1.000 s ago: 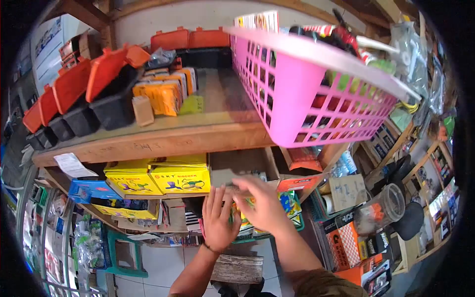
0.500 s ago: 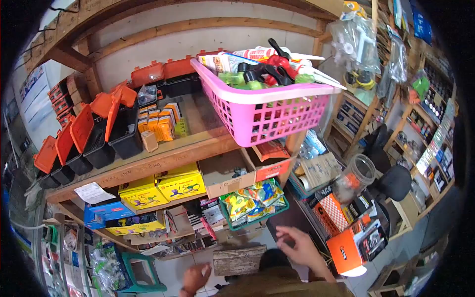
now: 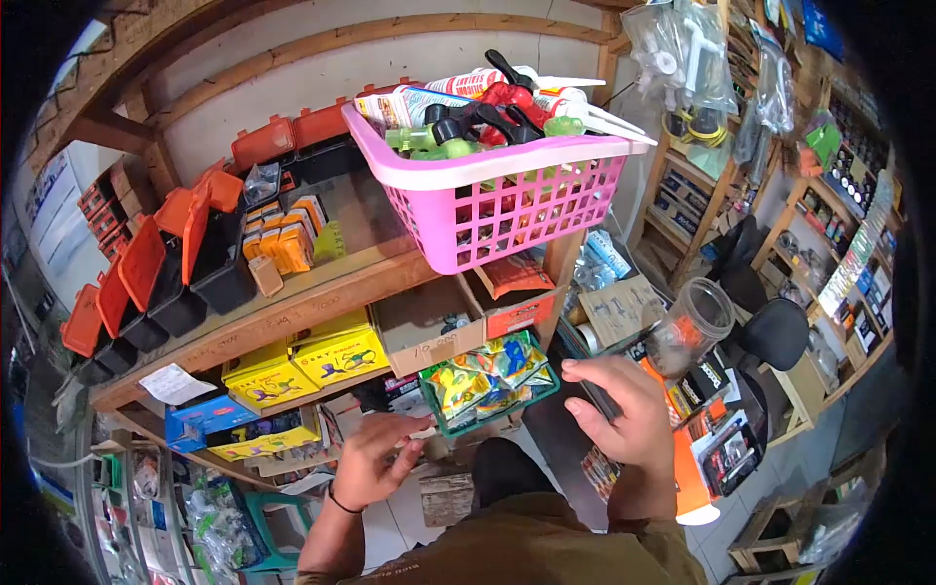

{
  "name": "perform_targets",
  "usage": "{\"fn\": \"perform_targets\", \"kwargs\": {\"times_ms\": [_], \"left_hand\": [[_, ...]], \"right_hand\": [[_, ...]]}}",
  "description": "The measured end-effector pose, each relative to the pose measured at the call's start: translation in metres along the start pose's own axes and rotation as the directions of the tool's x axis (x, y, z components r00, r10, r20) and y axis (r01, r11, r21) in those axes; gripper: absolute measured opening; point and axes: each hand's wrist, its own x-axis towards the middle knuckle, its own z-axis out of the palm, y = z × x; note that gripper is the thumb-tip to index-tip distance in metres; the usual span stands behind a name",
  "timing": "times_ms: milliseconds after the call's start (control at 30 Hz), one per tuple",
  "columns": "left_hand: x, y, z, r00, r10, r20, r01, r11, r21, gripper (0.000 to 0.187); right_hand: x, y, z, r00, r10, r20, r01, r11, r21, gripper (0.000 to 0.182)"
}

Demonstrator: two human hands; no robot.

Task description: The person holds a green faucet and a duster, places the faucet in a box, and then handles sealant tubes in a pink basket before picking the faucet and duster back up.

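My left hand (image 3: pixel 374 456), with a dark band at its wrist, is raised just left of a green basket (image 3: pixel 450 429). Its fingers are loosely bent, the thumb stands apart, and it holds nothing. On the basket's other side is my right hand (image 3: pixel 626 409), open, with thumb and fingers spread and nothing between them. The basket is filled with shiny yellow, blue and green packets (image 3: pixel 487 375). Directly above it, on the wooden shelf, rests a pink plastic basket (image 3: pixel 507 219) heaped with sealant tubes and black, red and green spray bottle heads. Neither hand visibly touches a basket.
Black bins with orange lids (image 3: pixel 200 234) line the shelf (image 3: pixel 322 292) on the left. Below are yellow boxes (image 3: pixel 336 356) and an open cardboard box (image 3: pixel 439 346). A clear jar (image 3: pixel 697 322) stands at right among boxes. A green stool (image 3: pixel 268 531) is on the floor.
Both hands have risen and come forward from low in view to either side of the green basket. The view has shifted slightly, and more of the forearms and my shirt shows.
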Motion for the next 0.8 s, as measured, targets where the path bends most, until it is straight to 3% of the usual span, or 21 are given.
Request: {"fn": "perform_targets", "kwargs": {"times_ms": [67, 133, 200, 233, 367, 533, 733, 800], "left_hand": [[0.019, 0.003, -0.011, 0.998, 0.056, -0.008, -0.056, 0.997, 0.062, 0.018], [0.042, 0.008, -0.028, 0.990, 0.142, 0.002, -0.141, 0.982, 0.123, 0.016], [0.071, 0.018, -0.045, 0.984, 0.180, 0.001, -0.175, 0.959, 0.224, 0.012], [0.089, 0.024, -0.055, 0.966, 0.258, -0.003, -0.248, 0.932, 0.263, 0.012], [0.178, 0.061, -0.088, 0.851, 0.517, 0.095, -0.515, 0.784, 0.347, 0.014], [0.275, 0.086, -0.096, 0.832, 0.534, 0.153, -0.554, 0.786, 0.274, 0.014], [0.309, 0.096, -0.080, 0.936, 0.318, 0.153, -0.346, 0.911, 0.224, 0.020], [0.317, 0.098, -0.071, 0.948, 0.249, 0.199, -0.299, 0.909, 0.290, 0.024]], "right_hand": [[0.020, 0.008, 0.002, 0.988, -0.156, 0.004, 0.156, 0.988, -0.008, 0.030], [0.041, 0.014, 0.002, 0.979, -0.202, -0.012, 0.202, 0.979, -0.004, 0.030], [0.061, 0.021, -0.002, 0.946, -0.325, 0.012, 0.324, 0.942, -0.092, 0.029], [0.074, 0.022, -0.004, 0.914, -0.404, -0.046, 0.393, 0.906, -0.155, 0.030], [0.124, 0.023, -0.044, 0.839, -0.543, -0.027, 0.517, 0.813, -0.267, 0.033], [0.190, 0.031, -0.081, 0.844, -0.532, -0.064, 0.516, 0.840, -0.170, 0.033], [0.234, 0.039, -0.092, 0.959, -0.263, 0.106, 0.280, 0.941, -0.192, 0.029], [0.236, 0.044, -0.090, 0.962, -0.239, 0.136, 0.261, 0.949, -0.177, 0.028]]}}
